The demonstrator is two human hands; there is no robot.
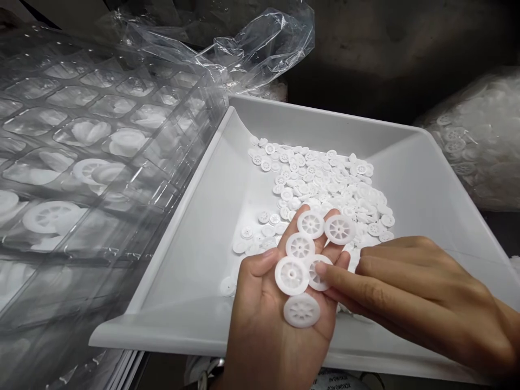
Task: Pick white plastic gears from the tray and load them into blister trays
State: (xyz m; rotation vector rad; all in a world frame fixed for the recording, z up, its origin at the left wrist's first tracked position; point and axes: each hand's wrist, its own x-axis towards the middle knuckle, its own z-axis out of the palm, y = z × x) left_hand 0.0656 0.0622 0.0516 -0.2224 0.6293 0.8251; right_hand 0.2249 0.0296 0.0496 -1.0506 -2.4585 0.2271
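My left hand [268, 319] lies palm up over the near part of a white tray [190, 260], fingers stretched out, with several white spoked plastic wheels [301, 254] resting on its palm and fingers. My right hand [410, 295] reaches in from the right. Its forefinger tip touches one wheel [316, 273] on the left palm, and its other fingers are curled. A heap of the same small white wheels [325, 184] lies in the far middle of the tray.
A stack of clear blister trays [81, 179] with wheels in their pockets stands at the left, touching the white tray. Crumpled clear plastic bag [252, 49] lies behind. Another bag of white parts [479, 141] sits at the right.
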